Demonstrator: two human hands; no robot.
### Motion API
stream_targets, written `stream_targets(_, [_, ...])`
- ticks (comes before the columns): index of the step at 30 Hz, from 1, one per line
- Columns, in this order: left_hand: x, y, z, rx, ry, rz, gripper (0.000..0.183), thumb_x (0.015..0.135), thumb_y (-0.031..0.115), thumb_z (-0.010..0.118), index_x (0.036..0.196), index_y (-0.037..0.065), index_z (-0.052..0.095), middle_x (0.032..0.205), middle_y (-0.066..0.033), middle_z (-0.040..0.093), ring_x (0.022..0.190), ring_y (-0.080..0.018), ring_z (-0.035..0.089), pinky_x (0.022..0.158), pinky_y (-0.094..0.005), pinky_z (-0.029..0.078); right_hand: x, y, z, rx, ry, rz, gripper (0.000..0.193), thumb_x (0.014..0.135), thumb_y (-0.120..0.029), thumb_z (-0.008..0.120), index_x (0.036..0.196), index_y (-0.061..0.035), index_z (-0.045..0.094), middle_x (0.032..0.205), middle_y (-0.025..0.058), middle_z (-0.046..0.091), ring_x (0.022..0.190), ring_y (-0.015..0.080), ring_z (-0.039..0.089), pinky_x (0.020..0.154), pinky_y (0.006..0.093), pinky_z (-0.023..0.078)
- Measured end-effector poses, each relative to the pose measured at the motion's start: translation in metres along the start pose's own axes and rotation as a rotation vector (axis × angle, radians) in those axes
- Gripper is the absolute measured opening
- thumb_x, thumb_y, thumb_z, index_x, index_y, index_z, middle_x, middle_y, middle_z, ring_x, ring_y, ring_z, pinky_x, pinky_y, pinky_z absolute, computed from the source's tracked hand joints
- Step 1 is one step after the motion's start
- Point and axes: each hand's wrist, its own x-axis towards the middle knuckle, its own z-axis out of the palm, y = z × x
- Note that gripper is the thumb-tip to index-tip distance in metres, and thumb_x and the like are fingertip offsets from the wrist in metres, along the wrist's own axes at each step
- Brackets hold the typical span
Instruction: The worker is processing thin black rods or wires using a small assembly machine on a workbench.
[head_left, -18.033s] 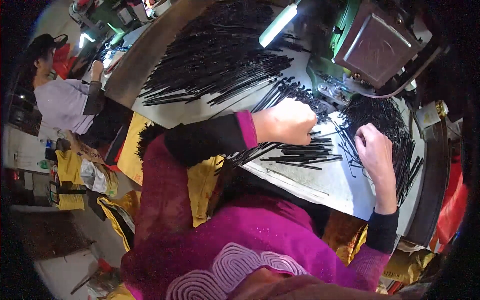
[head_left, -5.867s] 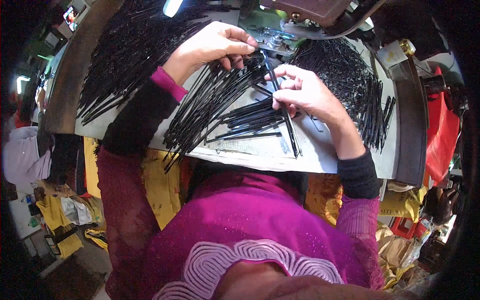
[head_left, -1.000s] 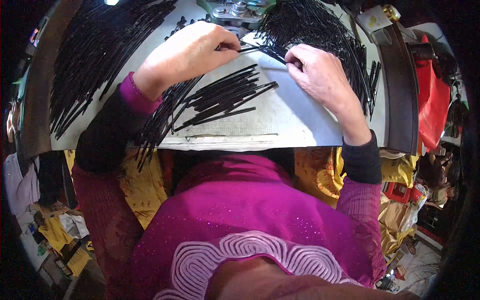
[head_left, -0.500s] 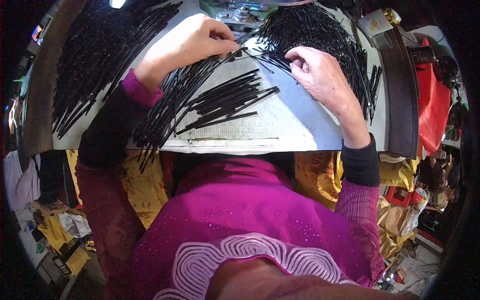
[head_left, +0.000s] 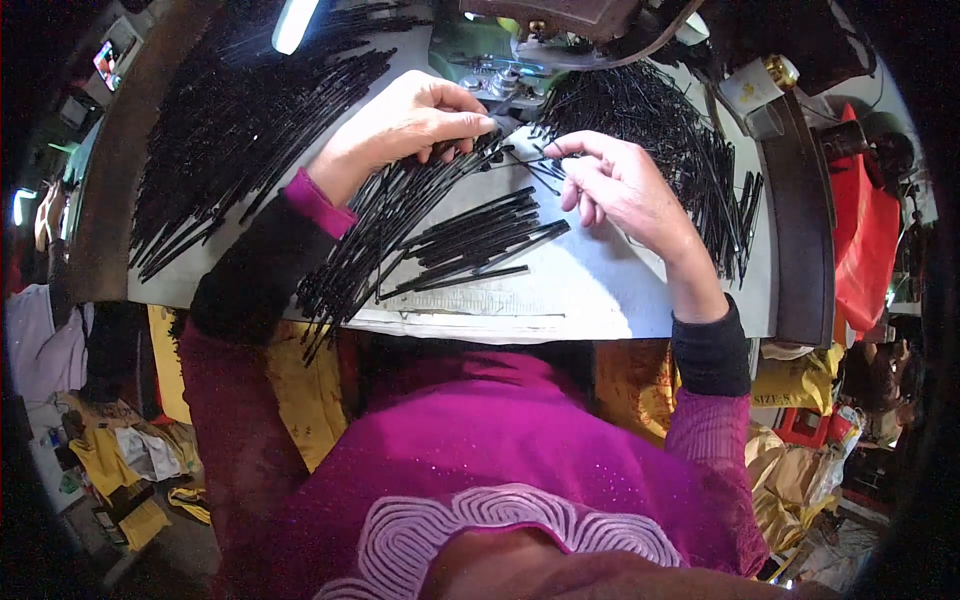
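Note:
Close to the front of a metal machine part, my left hand is closed, its thumb and forefinger pinched around what looks like the end of a thin black strip. A long fan of black strips lies beneath that hand and wrist. My right hand is to the right, forefinger and thumb brought together at the tip of a thin black strip, the other fingers curled. A few loose strips cross between both hands. Nearer me, a smaller bundle of black strips rests on the pale worktop.
Large heaps of black strips lie at the left and right. A machine arm overhangs the far edge, with a bright lamp to its left. A white tin and red bag are at the right.
My view has tilted, so more of the machine shows at the top. My right hand has come closer to the machine and the left hand. The left hand keeps its pinch.

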Motion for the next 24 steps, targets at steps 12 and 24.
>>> stream_targets(12, [0.001,0.001,-0.002,-0.110,-0.014,-0.011,0.023,0.081,0.025,0.063,0.091,0.003,0.064,0.066,0.0007,0.059,0.050,-0.0018,0.049,0.041,-0.0145,0.035,0.018,0.006,0.002,0.170,-0.047,-0.026,0.028,0.087,-0.014,0.048,0.110,0.0015,0.054,0.065,0.0059,0.059,0.047,0.0067,0.050,0.043,0.0192,0.042])
stream_targets(24, [0.001,0.000,-0.005,-0.120,-0.035,0.010,0.022,0.082,0.025,0.063,0.090,0.005,0.065,0.066,0.0018,0.058,0.050,-0.0011,0.049,0.041,-0.0140,0.035,0.019,0.006,0.001,0.232,-0.060,-0.022,0.027,0.088,-0.013,0.048,0.109,0.0023,0.054,0.064,0.0060,0.059,0.046,0.0064,0.050,0.043,0.0189,0.042])
